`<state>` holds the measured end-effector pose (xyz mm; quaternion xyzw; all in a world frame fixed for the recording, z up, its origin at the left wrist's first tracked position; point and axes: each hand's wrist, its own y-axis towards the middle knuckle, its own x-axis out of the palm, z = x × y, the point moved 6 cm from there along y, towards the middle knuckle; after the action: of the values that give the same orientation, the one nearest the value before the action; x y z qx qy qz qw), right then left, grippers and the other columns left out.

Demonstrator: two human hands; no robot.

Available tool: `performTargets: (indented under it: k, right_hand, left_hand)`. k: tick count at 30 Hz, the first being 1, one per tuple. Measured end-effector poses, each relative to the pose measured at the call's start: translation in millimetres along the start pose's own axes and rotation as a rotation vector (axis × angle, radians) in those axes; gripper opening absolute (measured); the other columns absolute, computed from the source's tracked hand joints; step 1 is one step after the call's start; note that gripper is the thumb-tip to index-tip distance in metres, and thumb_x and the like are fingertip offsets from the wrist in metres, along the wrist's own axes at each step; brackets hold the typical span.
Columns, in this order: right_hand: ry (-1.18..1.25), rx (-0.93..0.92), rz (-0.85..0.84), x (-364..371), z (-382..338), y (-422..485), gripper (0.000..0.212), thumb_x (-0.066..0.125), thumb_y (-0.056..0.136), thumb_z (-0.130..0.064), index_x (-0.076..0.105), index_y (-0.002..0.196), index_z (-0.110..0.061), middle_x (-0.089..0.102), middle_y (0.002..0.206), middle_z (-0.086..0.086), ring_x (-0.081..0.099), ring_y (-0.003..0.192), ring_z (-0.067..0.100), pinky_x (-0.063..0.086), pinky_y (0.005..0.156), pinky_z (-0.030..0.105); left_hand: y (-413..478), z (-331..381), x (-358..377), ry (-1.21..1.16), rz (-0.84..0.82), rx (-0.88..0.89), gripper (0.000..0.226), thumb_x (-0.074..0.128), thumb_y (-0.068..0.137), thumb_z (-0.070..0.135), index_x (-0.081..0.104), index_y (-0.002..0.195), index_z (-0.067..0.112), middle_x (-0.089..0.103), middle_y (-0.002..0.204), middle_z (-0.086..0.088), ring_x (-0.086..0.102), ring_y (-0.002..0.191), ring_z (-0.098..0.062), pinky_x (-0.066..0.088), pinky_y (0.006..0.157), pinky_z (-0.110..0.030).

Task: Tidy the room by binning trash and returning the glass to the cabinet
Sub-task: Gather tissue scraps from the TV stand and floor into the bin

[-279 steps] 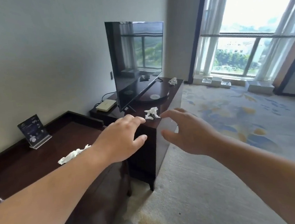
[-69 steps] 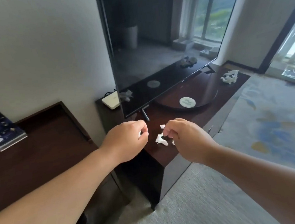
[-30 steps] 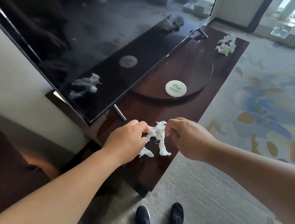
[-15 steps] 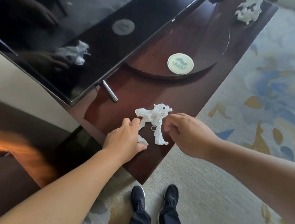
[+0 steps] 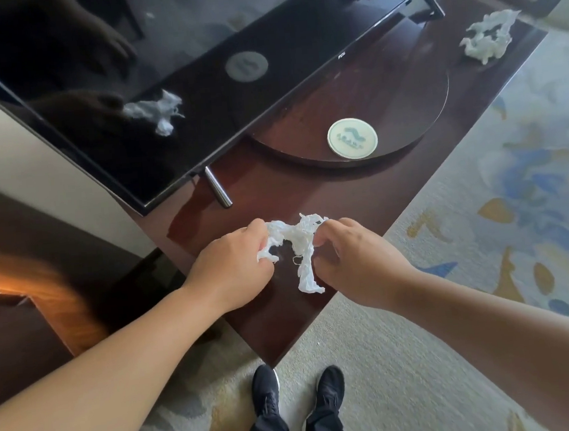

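A crumpled white tissue point(image 5: 297, 245) hangs between my two hands above the near corner of the dark wooden TV cabinet point(image 5: 361, 201). My left hand point(image 5: 232, 264) pinches its left end and my right hand point(image 5: 352, 254) pinches its right end. The tissue's lower tail dangles over the cabinet's front edge. A second crumpled tissue point(image 5: 489, 37) lies on the cabinet's far right corner. No glass or bin is in view.
A large black TV point(image 5: 194, 68) stands on the cabinet, its metal foot point(image 5: 218, 191) just beyond my hands. A round pale coaster point(image 5: 352, 138) lies on the circular swivel base. A lower dark desk point(image 5: 16, 273) is at the left. Patterned carpet point(image 5: 515, 195) spreads right; my shoes point(image 5: 298, 389) are below.
Both hands have closed on the tissue and pulled its ends up; half a second ago the left hand lay flat on the cabinet beside it. The camera has tilted down slightly.
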<state>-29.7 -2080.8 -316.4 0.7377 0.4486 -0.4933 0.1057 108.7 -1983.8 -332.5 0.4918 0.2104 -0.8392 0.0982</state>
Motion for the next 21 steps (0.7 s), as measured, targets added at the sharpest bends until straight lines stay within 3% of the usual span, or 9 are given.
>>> performTargets:
  k: [3,7,10,14,19,21]
  right_hand:
    - [-0.012,0.013,-0.060,5.6,-0.4,1.0,0.041,0.062,0.081,-0.039,0.046,0.118,-0.030,0.041,0.093,-0.016,0.050,0.074,0.002,0.040,0.063,0.024]
    - [-0.079,0.009,-0.157,27.4,3.5,5.2,0.063,0.067,0.076,-0.045,0.036,0.130,-0.035,0.043,0.117,-0.006,0.054,0.097,0.015,0.049,0.075,0.029]
    - [-0.119,-0.008,-0.195,46.6,9.1,10.6,0.066,0.069,0.076,-0.041,0.034,0.132,-0.035,0.042,0.117,-0.002,0.052,0.098,0.018,0.049,0.075,0.030]
    - [-0.149,-0.007,-0.223,64.1,16.5,16.9,0.056,0.068,0.080,-0.035,0.039,0.127,-0.029,0.043,0.113,0.001,0.051,0.093,0.021,0.050,0.074,0.033]
    - [-0.126,0.013,-0.162,65.7,19.1,24.4,0.014,0.051,0.092,-0.025,0.045,0.099,-0.014,0.045,0.098,0.002,0.056,0.088,0.026,0.046,0.070,0.034]
    - [-0.117,0.017,-0.141,60.8,18.6,25.1,0.015,0.051,0.093,-0.027,0.046,0.094,-0.013,0.047,0.097,0.001,0.055,0.083,0.023,0.045,0.068,0.033]
  left_hand:
    - [-1.8,3.2,-9.9,-0.008,0.068,0.072,0.017,0.046,0.085,0.013,0.046,0.097,0.024,0.051,0.081,0.011,0.052,0.074,-0.027,0.040,0.060,-0.035]
    - [-3.5,0.5,-12.1,-0.041,0.137,0.123,0.013,0.039,0.082,0.018,0.048,0.080,0.026,0.050,0.077,0.008,0.050,0.066,-0.021,0.034,0.055,-0.029]
    - [-2.8,-5.5,-5.5,-0.078,0.124,0.114,0.010,0.035,0.077,0.024,0.044,0.078,0.028,0.052,0.078,0.008,0.051,0.066,-0.020,0.038,0.055,-0.029]
    - [-3.1,-12.9,6.8,-0.085,0.107,0.097,0.007,0.036,0.076,0.026,0.041,0.077,0.029,0.053,0.078,0.006,0.051,0.067,-0.024,0.044,0.056,-0.034]
    - [-2.0,-17.1,13.4,-0.077,0.104,0.088,0.010,0.036,0.075,0.027,0.045,0.079,0.027,0.053,0.078,0.006,0.051,0.068,-0.024,0.045,0.058,-0.034]
    - [-0.6,-17.0,12.0,-0.071,0.107,0.094,0.012,0.036,0.076,0.027,0.047,0.080,0.026,0.053,0.078,0.006,0.052,0.068,-0.024,0.046,0.058,-0.036]
